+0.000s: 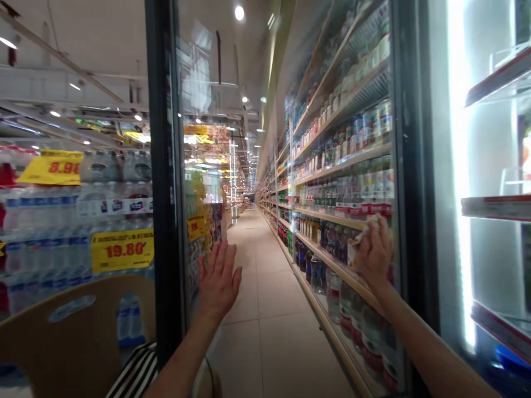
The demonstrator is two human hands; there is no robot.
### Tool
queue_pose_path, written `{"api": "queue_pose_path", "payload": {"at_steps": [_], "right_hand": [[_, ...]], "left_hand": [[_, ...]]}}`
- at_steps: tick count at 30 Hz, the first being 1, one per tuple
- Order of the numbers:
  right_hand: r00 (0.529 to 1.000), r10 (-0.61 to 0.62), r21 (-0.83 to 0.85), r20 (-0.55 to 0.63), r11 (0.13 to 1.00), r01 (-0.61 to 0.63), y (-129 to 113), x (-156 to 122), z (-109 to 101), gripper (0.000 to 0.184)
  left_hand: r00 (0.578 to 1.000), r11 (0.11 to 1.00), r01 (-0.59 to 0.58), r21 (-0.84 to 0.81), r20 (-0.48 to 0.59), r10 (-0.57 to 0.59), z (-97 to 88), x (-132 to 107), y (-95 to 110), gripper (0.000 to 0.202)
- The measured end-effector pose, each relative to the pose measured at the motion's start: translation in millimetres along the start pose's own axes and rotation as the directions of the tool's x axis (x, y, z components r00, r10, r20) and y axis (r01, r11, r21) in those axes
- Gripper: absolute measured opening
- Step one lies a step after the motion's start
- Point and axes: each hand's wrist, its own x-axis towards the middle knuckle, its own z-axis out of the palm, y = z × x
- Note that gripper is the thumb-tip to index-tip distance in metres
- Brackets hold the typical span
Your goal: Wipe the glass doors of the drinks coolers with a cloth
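A glass door [265,265] in a dark frame [165,221] stands in front of me, and bottle shelves and an aisle show in the glass. My left hand [219,282] is up at the door's left part, fingers stretched and slightly apart, with nothing in it. It seems to rest on the glass, though exact contact is hard to see. Near the door's right edge, my right hand [376,257] presses a crumpled pale cloth [359,237] against the glass. The fingers partly cover the cloth.
On the right is a lit cooler with shelves [498,207]. At left, packs of bottled water [45,221] are stacked behind yellow price signs [122,251]. A beige chair back [78,337] stands low on the left, by striped black-and-white fabric [135,373].
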Motion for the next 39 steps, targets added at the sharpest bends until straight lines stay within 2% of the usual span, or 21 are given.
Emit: {"api": "queue_pose_path", "payload": {"at_steps": [2, 4, 7, 9, 10, 11, 13, 15, 16, 17, 19, 21, 23, 24, 27, 29, 32, 34, 37, 38, 39], "right_hand": [[0.998, 0.032, 0.018, -0.049, 0.999, -0.031, -1, 15, 5, 0.05], [0.993, -0.111, 0.068, 0.029, 0.992, 0.109, -25, 13, 7, 0.05], [0.867, -0.45, 0.209, 0.215, 0.888, 0.409, -61, -4, 5, 0.044], [0.791, -0.547, 0.236, 0.273, 0.836, 0.496, -58, -10, 1, 0.042], [0.811, -0.516, 0.201, 0.276, 0.856, 0.476, -46, -7, 0, 0.041], [0.872, -0.423, 0.136, 0.246, 0.906, 0.402, -31, -2, 0, 0.041], [0.987, -0.122, 0.008, 0.106, 0.992, 0.122, -2, 16, 4, 0.043], [0.995, 0.099, -0.02, -0.015, 0.995, -0.099, 11, 33, 10, 0.047], [0.991, 0.129, -0.012, -0.028, 0.991, -0.13, 7, 38, 13, 0.047], [0.994, 0.105, 0.003, -0.012, 0.994, -0.105, -2, 39, 15, 0.047], [0.992, -0.09, 0.067, 0.085, 0.994, 0.085, -30, 31, 17, 0.044], [0.902, -0.382, 0.186, 0.202, 0.919, 0.348, -51, 17, 14, 0.041], [0.809, -0.529, 0.248, 0.258, 0.845, 0.474, -50, 10, 9, 0.041], [0.82, -0.511, 0.224, 0.259, 0.857, 0.463, -41, 11, 7, 0.041], [0.982, -0.165, 0.043, 0.093, 0.986, 0.161, -3, 35, 10, 0.044], [0.999, 0.007, 0.007, -0.034, 1.0, -0.007, 6, 54, 17, 0.048], [0.998, -0.068, 0.032, -0.005, 0.997, 0.068, -25, 60, 27, 0.047], [0.954, -0.28, 0.101, 0.11, 0.958, 0.27, -58, 45, 28, 0.042], [0.733, -0.629, 0.267, 0.261, 0.776, 0.571, -78, 19, 18, 0.041], [0.707, -0.65, 0.274, 0.279, 0.76, 0.589, -72, 16, 15, 0.042], [0.737, -0.616, 0.243, 0.279, 0.787, 0.567, -60, 16, 11, 0.043]], "left_hand": [[1.0, 1.0, 0.005, -0.005, -0.001, -0.005, -0.3, 1, 0, 0.065], [1.0, 1.0, 0.003, -0.006, -0.008, -0.003, -0.9, 2, 0, 0.064], [1.0, 1.0, -0.013, 0.006, -0.01, 0.013, -1.4, 3, 0, 0.063], [1.0, 1.0, -0.018, 0.017, -0.006, 0.018, -1.0, 3, -1, 0.063], [1.0, 1.0, -0.019, 0.023, -0.003, 0.019, -0.6, 2, -1, 0.063], [1.0, 0.999, -0.019, 0.026, -0.004, 0.019, -0.1, 1, -2, 0.063], [1.0, 0.999, -0.017, 0.028, -0.007, 0.017, 1.2, 0, -2, 0.063], [1.0, 0.999, -0.011, 0.031, 0.0, 0.011, 2.4, -1, -2, 0.062], [1.0, 0.999, -0.006, 0.032, 0.006, 0.006, 2.9, -1, -2, 0.062], [1.0, 0.999, -0.004, 0.032, 0.01, 0.003, 3.2, -2, -2, 0.062], [1.0, 1.0, -0.002, 0.031, 0.012, 0.002, 3.4, -2, -3, 0.062], [1.0, 1.0, -0.003, 0.028, 0.013, 0.002, 3.4, -2, -3, 0.063], [1.0, 1.0, 0.0, 0.025, 0.016, 0.0, 3.7, -2, -4, 0.063], [1.0, 1.0, 0.003, 0.024, 0.021, -0.003, 3.9, -2, -4, 0.064], [1.0, 1.0, 0.008, 0.017, 0.028, -0.008, 5.0, -3, -4, 0.065], [1.0, 1.0, 0.006, 0.016, 0.022, -0.006, 5.4, -4, -5, 0.065], [1.0, 1.0, 0.004, 0.015, 0.018, -0.005, 5.4, -3, -5, 0.065], [1.0, 1.0, -0.001, 0.012, 0.017, 0.001, 5.4, -3, -5, 0.065], [1.0, 1.0, -0.009, 0.011, 0.011, 0.009, 6.1, -2, -5, 0.064], [1.0, 1.0, -0.007, 0.012, 0.011, 0.007, 6.3, -3, -5, 0.064], [1.0, 1.0, -0.007, 0.013, 0.013, 0.007, 6.4, -3, -5, 0.064]]}}
